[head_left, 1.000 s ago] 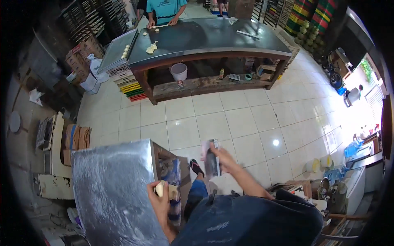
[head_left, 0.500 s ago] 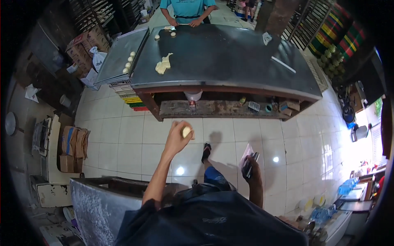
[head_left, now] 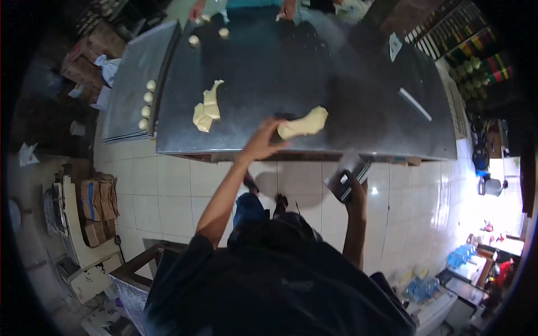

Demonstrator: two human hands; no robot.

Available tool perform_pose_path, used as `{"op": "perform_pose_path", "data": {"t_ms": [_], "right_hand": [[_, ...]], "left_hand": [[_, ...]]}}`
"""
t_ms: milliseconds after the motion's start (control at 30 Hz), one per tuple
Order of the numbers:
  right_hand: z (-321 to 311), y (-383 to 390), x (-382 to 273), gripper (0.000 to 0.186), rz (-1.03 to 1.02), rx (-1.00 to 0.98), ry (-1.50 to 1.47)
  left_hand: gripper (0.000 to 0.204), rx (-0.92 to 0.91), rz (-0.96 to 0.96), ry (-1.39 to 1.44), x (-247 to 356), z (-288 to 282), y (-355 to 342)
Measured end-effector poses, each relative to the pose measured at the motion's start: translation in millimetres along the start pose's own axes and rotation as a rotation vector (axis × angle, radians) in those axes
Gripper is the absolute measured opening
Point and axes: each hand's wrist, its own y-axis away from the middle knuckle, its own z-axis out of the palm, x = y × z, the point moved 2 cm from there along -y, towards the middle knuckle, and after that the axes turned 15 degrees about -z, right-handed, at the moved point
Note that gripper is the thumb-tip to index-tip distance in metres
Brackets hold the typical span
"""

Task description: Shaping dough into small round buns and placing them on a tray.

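My left hand (head_left: pixel 264 141) reaches over the near edge of the dark metal table (head_left: pixel 358 112). Its fingers are spread, with the thumb apart, and the fingertips meet the left end of a long, pale piece of dough (head_left: pixel 305 124). In my right hand (head_left: pixel 356 193), lower and off the table's front edge, is what looks like a dough scraper (head_left: pixel 343 178) with a flat blade and a dark handle; it is slightly blurred. A lumpy, folded dough piece (head_left: pixel 207 109) lies on the table to the left of my left hand.
Several dough balls (head_left: pixel 148 97) line the right side of a metal tray (head_left: pixel 131 67) left of the table. Two more balls (head_left: pixel 223 32) sit near another person's hands (head_left: pixel 197 9) at the far side. A white stick (head_left: pixel 415 104) lies at the table's right.
I have moved closer to the table. My left hand, earlier closed around the dough, has opened over the tabletop, and the dough now stretches out long. The scraper remains in my right hand.
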Motion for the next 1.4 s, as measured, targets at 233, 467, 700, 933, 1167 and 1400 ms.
{"op": "perform_pose_path", "data": {"t_ms": [233, 467, 700, 933, 1167, 1400], "right_hand": [[163, -98, 74, 0.056, -0.165, -0.213, 1.009], [216, -145, 123, 0.036, -0.13, -0.314, 1.264], [223, -152, 146, 0.054, -0.184, -0.272, 1.122], [215, -188, 149, 0.047, -0.154, -0.175, 0.919], [135, -212, 96, 0.062, -0.055, -0.005, 0.836], [109, -224, 82, 0.076, -0.068, -0.045, 0.814]], "left_hand": [[0.046, -0.041, -0.337, 0.148, -137, 23, -43], [0.029, 0.019, -0.461, 0.247, -158, 7, -61], [0.032, 0.066, -0.315, 0.298, -149, 52, -86], [0.029, 0.468, -0.625, 0.174, -161, 13, -107], [0.028, 0.625, -0.632, -0.338, -161, -1, -132], [0.025, 0.62, -0.688, -0.132, -171, 23, -108]]}}
